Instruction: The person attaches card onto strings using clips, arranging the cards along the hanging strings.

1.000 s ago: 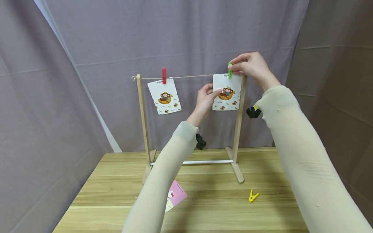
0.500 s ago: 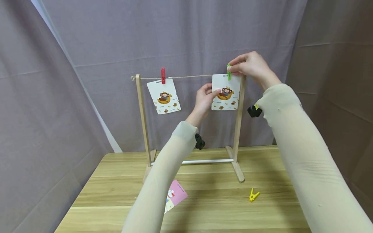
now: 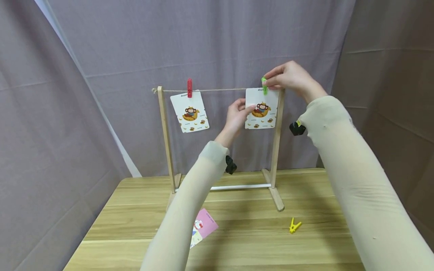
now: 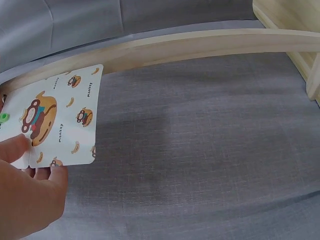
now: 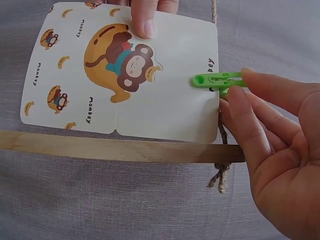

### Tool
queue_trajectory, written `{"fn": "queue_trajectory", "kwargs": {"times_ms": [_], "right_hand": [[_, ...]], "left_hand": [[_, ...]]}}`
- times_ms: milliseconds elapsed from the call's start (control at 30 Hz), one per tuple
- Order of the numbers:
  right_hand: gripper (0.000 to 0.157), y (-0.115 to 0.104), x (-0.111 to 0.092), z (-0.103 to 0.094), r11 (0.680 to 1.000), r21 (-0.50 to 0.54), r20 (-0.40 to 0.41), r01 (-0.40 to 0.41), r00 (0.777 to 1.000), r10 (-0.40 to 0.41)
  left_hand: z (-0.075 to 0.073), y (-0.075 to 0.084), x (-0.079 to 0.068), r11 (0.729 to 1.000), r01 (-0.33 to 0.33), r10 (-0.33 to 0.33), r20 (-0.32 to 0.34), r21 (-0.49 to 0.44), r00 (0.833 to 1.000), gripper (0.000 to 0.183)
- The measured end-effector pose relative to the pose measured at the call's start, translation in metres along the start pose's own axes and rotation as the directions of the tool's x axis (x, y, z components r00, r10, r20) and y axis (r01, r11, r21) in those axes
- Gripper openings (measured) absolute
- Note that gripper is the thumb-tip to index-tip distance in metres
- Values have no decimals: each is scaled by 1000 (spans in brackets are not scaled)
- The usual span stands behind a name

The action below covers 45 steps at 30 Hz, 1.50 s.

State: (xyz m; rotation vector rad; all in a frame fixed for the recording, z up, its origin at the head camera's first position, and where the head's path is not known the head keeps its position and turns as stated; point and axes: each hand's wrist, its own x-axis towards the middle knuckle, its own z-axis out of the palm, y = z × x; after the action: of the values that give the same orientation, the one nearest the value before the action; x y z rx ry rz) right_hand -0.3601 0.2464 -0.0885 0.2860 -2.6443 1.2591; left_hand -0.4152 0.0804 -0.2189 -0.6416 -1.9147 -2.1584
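Right hand (image 3: pixel 292 79): thumb and fingers pinched on the tail of a green clip (image 5: pixel 217 80), whose nose lies over the top edge of a monkey card (image 3: pixel 260 122). Left hand (image 3: pixel 236 117) clamped on the card's left edge, thumb in front, likely steadying it against swinging. Card sits just below the right hand, beside the left, near the right post (image 3: pixel 276 150). String (image 3: pixel 220 90) runs at its top edge; whether the clip catches it, can't tell. Farther left, a red clip (image 3: pixel 190 88) holds a second card (image 3: pixel 190 123), tilted. On the desk (image 3: pixel 254 244): yellow clip (image 3: pixel 294 226), pink card (image 3: pixel 207 223).
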Motion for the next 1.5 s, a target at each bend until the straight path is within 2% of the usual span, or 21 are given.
{"fn": "queue_trajectory", "kwargs": {"times_ms": [400, 700, 900, 1167, 1300, 1500], "right_hand": [[52, 2, 1, 2, 996, -83, -25, 17, 999, -19], [47, 6, 0, 6, 997, -36, -69, 69, 995, -71], [48, 9, -1, 4, 995, -31, -109, 94, 989, -97], [48, 11, -1, -2, 991, -1, -138, 137, 981, -135], [48, 13, -3, -6, 989, -3, -152, 151, 977, -150], [47, 20, -9, -10, 987, -51, -171, 152, 973, -158]], "left_hand": [[-5, -3, 2, 1000, -5, 5, 12, -6, 1000, 20], [-10, -9, 1, 997, -2, 2, -1, -76, 1000, 17], [-18, -16, -2, 999, -1, 0, -16, -35, 1000, 19], [-48, -22, -11, 999, 3, -6, 70, 33, 998, 12], [-65, -26, -15, 993, 4, -16, 105, 114, 994, 14], [-87, -26, -26, 967, 31, -67, 135, 251, 989, 15]]}}
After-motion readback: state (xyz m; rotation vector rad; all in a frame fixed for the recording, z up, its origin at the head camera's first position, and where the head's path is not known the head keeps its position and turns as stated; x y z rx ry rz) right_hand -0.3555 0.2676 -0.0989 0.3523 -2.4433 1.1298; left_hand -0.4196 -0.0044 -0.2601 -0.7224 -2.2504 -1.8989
